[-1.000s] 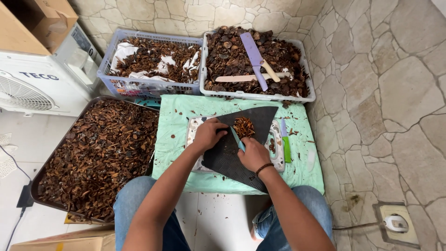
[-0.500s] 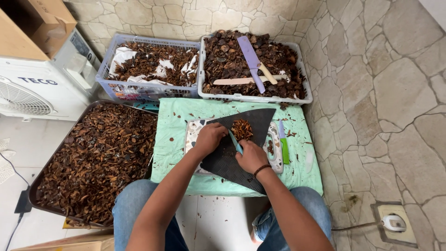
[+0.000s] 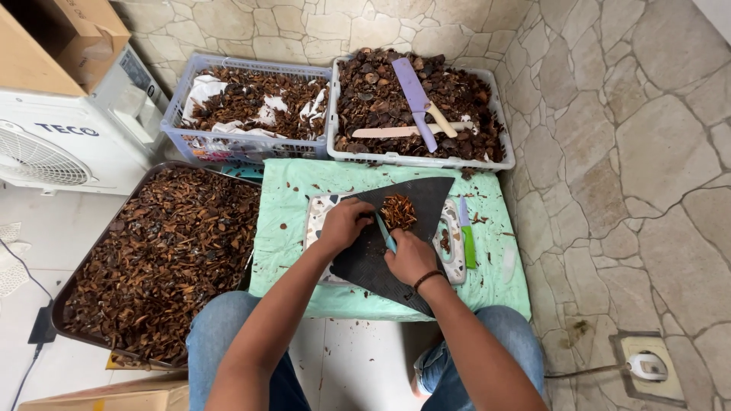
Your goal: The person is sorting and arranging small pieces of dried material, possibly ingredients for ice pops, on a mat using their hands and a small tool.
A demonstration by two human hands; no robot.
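Chopping is progressing: right hand (image 3: 409, 256) is gripping a teal knife (image 3: 385, 232), left hand (image 3: 344, 223) is pinching husk; small shredded pile (image 3: 398, 211) ahead, heaped tray (image 3: 68, 285) at left still waiting.

- Both forearms are bare from the elbow down; no sleeve shows on either.
- The left hand (image 3: 344, 225) wears no glove, ring or band.
- The right hand (image 3: 409, 257) is also ungloved, with a thin dark band (image 3: 426, 280) around its wrist.
- Both legs are in blue denim jeans (image 3: 221, 335), the knees spread apart at the bottom of the view.
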